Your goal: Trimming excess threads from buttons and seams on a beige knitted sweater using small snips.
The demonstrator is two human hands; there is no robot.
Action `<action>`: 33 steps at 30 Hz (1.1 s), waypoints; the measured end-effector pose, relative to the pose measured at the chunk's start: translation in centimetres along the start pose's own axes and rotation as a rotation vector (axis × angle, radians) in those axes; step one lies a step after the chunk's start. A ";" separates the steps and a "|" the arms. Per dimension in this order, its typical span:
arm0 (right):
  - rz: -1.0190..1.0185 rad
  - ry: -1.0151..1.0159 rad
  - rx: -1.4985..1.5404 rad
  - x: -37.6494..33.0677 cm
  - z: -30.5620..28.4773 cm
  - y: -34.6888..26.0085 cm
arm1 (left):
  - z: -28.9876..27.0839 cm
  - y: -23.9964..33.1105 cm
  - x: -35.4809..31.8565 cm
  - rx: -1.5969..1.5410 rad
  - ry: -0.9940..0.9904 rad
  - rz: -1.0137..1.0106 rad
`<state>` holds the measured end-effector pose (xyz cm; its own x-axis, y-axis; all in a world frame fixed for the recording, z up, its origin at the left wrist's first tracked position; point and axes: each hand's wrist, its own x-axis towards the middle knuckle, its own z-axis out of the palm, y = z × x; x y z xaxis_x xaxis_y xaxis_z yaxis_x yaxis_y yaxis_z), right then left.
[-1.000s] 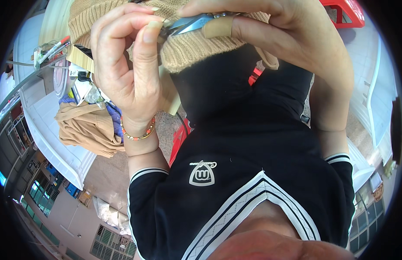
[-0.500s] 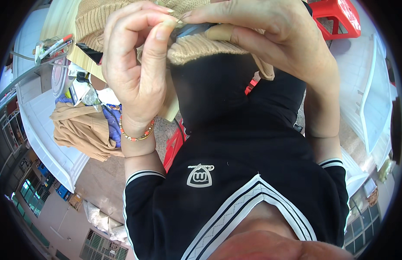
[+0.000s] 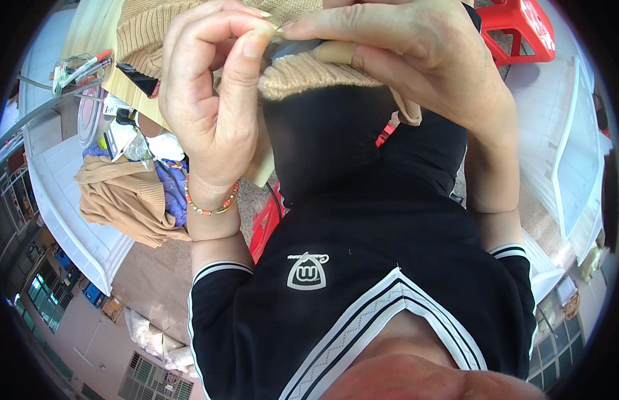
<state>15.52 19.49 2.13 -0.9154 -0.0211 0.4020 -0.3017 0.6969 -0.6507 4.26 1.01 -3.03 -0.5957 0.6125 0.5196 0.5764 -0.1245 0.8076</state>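
At the top middle, a beige knitted garment lies over my lap, its ribbed edge toward me. My left hand is raised at its left, thumb and index finger pinched together. A thin, light strand or needle tip shows at the pinch, too small to name. My right hand reaches in from the right, closed on the garment. Its index fingertip meets the thin piece, and a tan wrap covers another fingertip by the ribbing. Between the hands, something grey and smooth shows inside the knit.
A wooden tabletop is at the upper left, with a clear holder of pens. Below it, a brown knitted garment lies by a white plastic bin. A red stool stands at the upper right, beside a translucent bin.
Both hands keep nearly the same pose at the knit. The right hand's fingers have shifted slightly, and the view has moved a little.
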 end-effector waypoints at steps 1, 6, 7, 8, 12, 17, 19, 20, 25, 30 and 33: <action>0.001 0.000 0.001 -0.1 0.0 0.0 | 0.0 0.0 0.0 -0.004 0.005 -0.009; 0.019 0.043 0.074 -0.8 0.2 0.2 | -0.4 -0.8 -0.2 -0.064 0.041 -0.005; 0.014 0.044 0.086 -1.0 0.3 0.3 | -0.7 -1.0 -0.4 -0.080 0.026 0.045; 0.116 0.034 0.112 -1.4 0.4 0.2 | -0.6 -0.6 -0.7 -0.078 0.029 0.054; 0.253 0.002 0.192 -3.0 -1.0 -0.9 | -3.3 -1.3 0.5 0.189 -0.372 0.228; 0.030 0.032 0.126 -3.9 1.6 0.6 | -4.2 -0.8 0.5 0.372 -0.448 0.211; 0.050 0.123 0.167 -4.2 1.4 0.9 | -3.8 -0.7 1.4 0.399 -0.435 0.286; 0.091 0.122 0.271 -4.5 0.9 1.0 | -3.3 -0.1 2.1 0.369 -0.447 0.262; 0.453 0.329 1.259 -6.0 0.2 0.4 | 0.2 4.4 3.1 -0.070 -0.303 -0.306; -0.533 0.536 0.736 -7.1 1.0 7.9 | 3.7 5.5 6.0 -0.204 -0.347 -0.559; -0.283 0.520 0.730 -9.6 -0.1 7.1 | 4.7 5.4 7.1 -0.243 -0.467 -0.644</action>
<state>22.23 24.72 -6.26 -0.6015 0.3248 0.7299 -0.7489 0.0889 -0.6567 5.82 8.36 3.68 -0.4430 0.8759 -0.1911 0.0329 0.2289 0.9729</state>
